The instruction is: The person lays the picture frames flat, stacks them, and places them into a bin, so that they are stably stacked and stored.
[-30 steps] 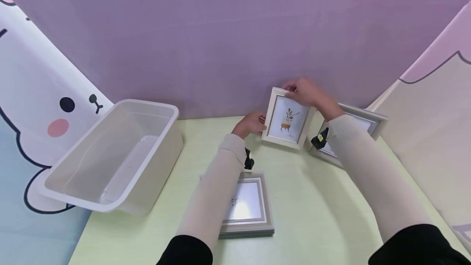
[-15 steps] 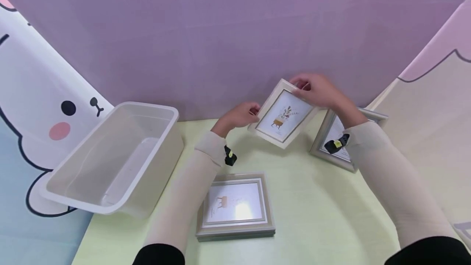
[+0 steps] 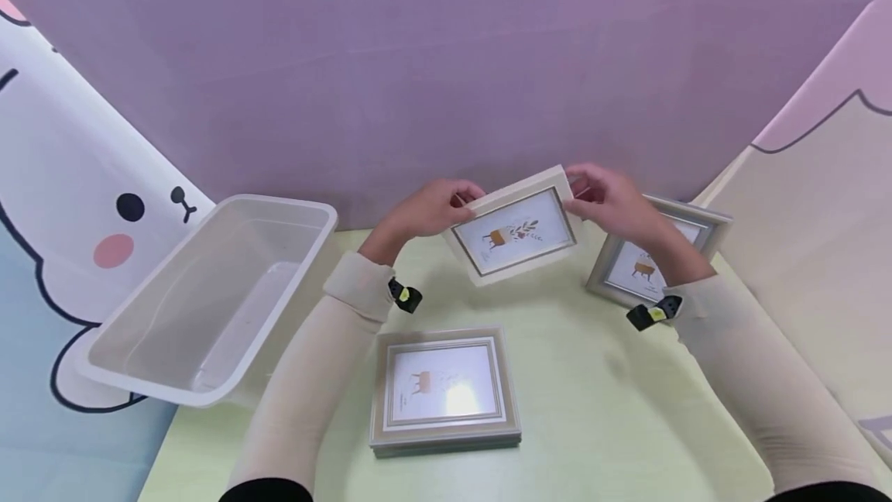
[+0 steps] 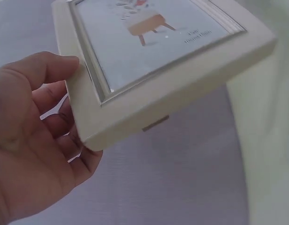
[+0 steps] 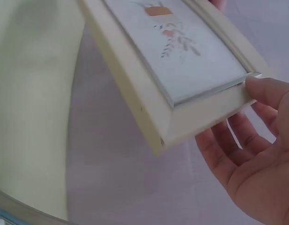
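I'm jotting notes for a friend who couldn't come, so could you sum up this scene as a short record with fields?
Left hand: pinches one end of the cream frame
Right hand: grips the opposite end
Cream frame: tilted, held above the table
Its picture: a plant in an orange pot on legs, sideways in the head view
Stack of frames: lies flat, nearer the person; count unclear
Grey frame: at the right, partly hidden by the right arm
White bin: at the left, open-topped
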`<state>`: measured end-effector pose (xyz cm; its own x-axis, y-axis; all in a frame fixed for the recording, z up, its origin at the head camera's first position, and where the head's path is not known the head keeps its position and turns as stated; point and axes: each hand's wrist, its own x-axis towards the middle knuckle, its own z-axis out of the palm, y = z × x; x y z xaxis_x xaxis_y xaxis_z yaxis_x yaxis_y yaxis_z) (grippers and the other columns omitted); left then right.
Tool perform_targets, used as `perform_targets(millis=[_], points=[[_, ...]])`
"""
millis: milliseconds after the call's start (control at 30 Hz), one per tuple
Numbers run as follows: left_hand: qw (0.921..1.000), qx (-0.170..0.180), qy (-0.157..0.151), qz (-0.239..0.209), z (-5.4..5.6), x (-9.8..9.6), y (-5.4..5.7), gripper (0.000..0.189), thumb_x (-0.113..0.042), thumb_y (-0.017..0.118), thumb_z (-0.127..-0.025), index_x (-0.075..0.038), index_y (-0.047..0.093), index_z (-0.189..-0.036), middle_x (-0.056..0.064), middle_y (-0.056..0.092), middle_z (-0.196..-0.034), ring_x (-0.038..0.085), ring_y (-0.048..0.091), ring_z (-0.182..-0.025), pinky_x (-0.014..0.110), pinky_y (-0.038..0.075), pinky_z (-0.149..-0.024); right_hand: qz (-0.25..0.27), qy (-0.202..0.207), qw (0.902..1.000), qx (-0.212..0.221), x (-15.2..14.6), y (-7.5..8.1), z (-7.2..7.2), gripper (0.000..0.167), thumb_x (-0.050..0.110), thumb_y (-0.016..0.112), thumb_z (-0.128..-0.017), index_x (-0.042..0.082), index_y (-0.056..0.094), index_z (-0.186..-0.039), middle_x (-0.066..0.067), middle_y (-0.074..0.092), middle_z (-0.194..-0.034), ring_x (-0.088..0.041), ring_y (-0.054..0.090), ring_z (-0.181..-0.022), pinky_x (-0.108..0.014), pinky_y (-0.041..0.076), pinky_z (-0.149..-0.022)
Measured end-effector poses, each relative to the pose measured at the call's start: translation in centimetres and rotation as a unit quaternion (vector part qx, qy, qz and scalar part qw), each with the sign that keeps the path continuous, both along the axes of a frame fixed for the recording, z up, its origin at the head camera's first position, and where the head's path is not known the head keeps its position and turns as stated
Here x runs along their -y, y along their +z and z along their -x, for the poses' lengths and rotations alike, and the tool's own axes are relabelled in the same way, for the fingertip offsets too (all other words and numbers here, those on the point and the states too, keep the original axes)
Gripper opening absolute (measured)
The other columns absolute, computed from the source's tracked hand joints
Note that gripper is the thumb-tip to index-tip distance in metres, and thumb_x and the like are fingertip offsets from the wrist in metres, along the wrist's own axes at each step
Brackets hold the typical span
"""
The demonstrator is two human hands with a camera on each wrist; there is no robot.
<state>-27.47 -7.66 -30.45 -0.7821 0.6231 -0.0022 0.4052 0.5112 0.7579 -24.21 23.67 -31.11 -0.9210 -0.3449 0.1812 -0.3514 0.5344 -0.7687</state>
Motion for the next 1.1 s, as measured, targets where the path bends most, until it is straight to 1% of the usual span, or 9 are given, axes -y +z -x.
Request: perform_targets(millis=[167,267,367,467,533,667,833,967,1100], points=[[0.9978,-0.049,-0.019,0.041,-0.8,0.4,1.2,0.027,-0.005,0.058,-0.098,-0.008,0.070,-0.121,0.009,0.071,-0.114,0.022,0.067,-0.100,0.034,0.059,-0.082,0.030,0.000,0.9992,0.027,0.3,-2.3,-1.0,0.051,0.006,0.067,-0.097,0.013,0.051,-0.145,-0.016,0.066,-0.119,-0.017,0.065,-0.097,-0.024,0.058,-0.080],[0.9937,-0.078,-0.033,0.074,-1.5,0.7,1.8,0.029,-0.002,0.057,-0.095,-0.007,0.072,-0.120,0.009,0.072,-0.115,0.022,0.067,-0.102,0.035,0.058,-0.086,0.047,-0.014,0.9980,0.039,0.7,-4.1,-1.6,0.052,0.008,0.068,-0.097,0.009,0.049,-0.144,-0.016,0.063,-0.120,-0.014,0.064,-0.101,-0.021,0.057,-0.082],[0.9883,-0.102,-0.046,0.103,-2.1,0.9,2.3,0.031,-0.002,0.059,-0.093,-0.006,0.072,-0.120,0.009,0.073,-0.115,0.021,0.067,-0.103,0.036,0.056,-0.090,0.074,-0.026,0.9962,0.039,1.2,-6.0,-2.3,0.051,0.007,0.069,-0.096,0.006,0.048,-0.142,-0.011,0.060,-0.112,-0.008,0.065,-0.102,-0.019,0.058,-0.081],[0.9846,-0.112,-0.055,0.123,-2.4,1.1,2.4,0.031,-0.002,0.060,-0.091,-0.007,0.073,-0.120,0.008,0.074,-0.114,0.020,0.065,-0.102,0.036,0.055,-0.090,0.107,-0.028,0.9934,0.030,1.6,-7.5,-2.7,0.049,0.006,0.071,-0.095,0.006,0.051,-0.139,-0.002,0.059,-0.102,-0.004,0.066,-0.099,-0.019,0.057,-0.079],[0.9838,-0.112,-0.057,0.128,-2.4,1.3,2.4,0.032,-0.003,0.061,-0.091,-0.008,0.073,-0.119,0.007,0.074,-0.114,0.020,0.064,-0.101,0.036,0.054,-0.090,0.125,-0.025,0.9916,0.024,1.8,-8.1,-2.8,0.048,0.004,0.072,-0.094,0.006,0.053,-0.137,0.002,0.060,-0.099,-0.003,0.067,-0.098,-0.020,0.058,-0.078],[0.9832,-0.114,-0.057,0.130,-2.4,1.5,2.1,0.032,-0.002,0.061,-0.090,-0.010,0.073,-0.118,0.003,0.074,-0.112,0.019,0.063,-0.102,0.035,0.053,-0.089,0.149,-0.018,0.9885,0.017,2.2,-8.7,-2.9,0.046,0.001,0.072,-0.092,0.003,0.054,-0.135,0.005,0.063,-0.100,-0.002,0.069,-0.097,-0.020,0.058,-0.079],[0.9836,-0.118,-0.054,0.125,-2.4,1.8,1.6,0.029,-0.005,0.061,-0.091,-0.013,0.074,-0.116,0.001,0.074,-0.112,0.018,0.064,-0.101,0.035,0.053,-0.088,0.159,-0.015,0.9871,0.011,2.3,-9.0,-2.9,0.047,-0.004,0.071,-0.091,0.000,0.053,-0.134,0.006,0.063,-0.098,0.000,0.068,-0.096,-0.019,0.059,-0.079],[0.9869,-0.113,-0.041,0.107,-2.5,2.4,1.3,0.025,-0.008,0.064,-0.094,-0.010,0.073,-0.118,0.006,0.072,-0.116,0.021,0.066,-0.107,0.038,0.055,-0.094,0.165,-0.011,0.9862,0.009,2.1,-9.0,-3.0,0.046,-0.002,0.071,-0.092,0.001,0.053,-0.134,0.005,0.062,-0.097,0.000,0.068,-0.096,-0.018,0.058,-0.078],[0.9891,-0.111,-0.024,0.094,-2.6,3.5,1.0,0.026,-0.009,0.066,-0.095,-0.006,0.071,-0.120,0.009,0.069,-0.119,0.024,0.065,-0.112,0.041,0.054,-0.098,0.168,-0.012,0.9857,0.008,1.7,-9.0,-3.2,0.043,0.002,0.072,-0.092,0.006,0.054,-0.131,0.000,0.059,-0.095,-0.001,0.068,-0.094,-0.018,0.057,-0.076]])
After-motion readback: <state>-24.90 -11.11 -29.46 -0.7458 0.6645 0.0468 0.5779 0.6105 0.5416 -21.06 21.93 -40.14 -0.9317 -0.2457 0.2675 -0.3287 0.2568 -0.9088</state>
